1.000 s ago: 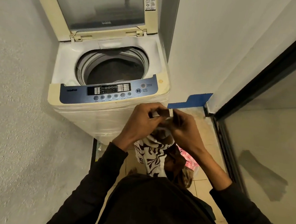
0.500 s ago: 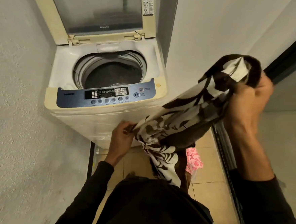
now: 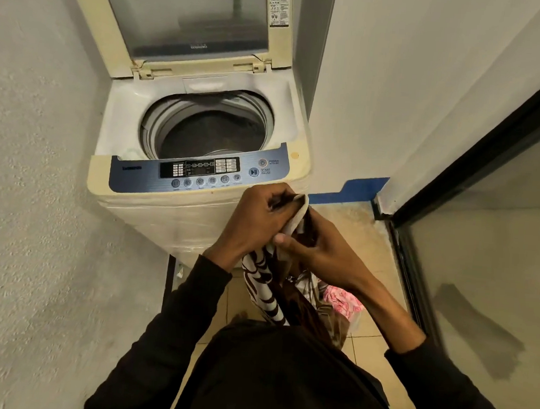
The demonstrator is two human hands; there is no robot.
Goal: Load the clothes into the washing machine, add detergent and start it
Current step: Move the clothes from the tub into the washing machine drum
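Observation:
A top-loading washing machine (image 3: 198, 205) stands ahead with its lid (image 3: 192, 17) raised and its drum (image 3: 210, 130) dark inside. In front of its blue control panel (image 3: 197, 172), both hands hold a brown-and-white patterned garment (image 3: 264, 287) that hangs down toward the floor. My left hand (image 3: 258, 219) grips the garment's top edge. Just below and to the right, my right hand (image 3: 319, 252) grips the same cloth. A pink patterned cloth (image 3: 343, 300) lies on the floor beneath, partly hidden by the hanging garment.
A rough wall runs along the left and a white wall stands right of the machine. A dark-framed glass door (image 3: 482, 251) fills the right side. Blue tape (image 3: 349, 190) marks the base of the wall. Beige floor tiles (image 3: 365, 335) lie underfoot.
My right hand, raised high to the right with the garment stretched out, has come back down to meet my left hand in front of the control panel. The garment now hangs bunched.

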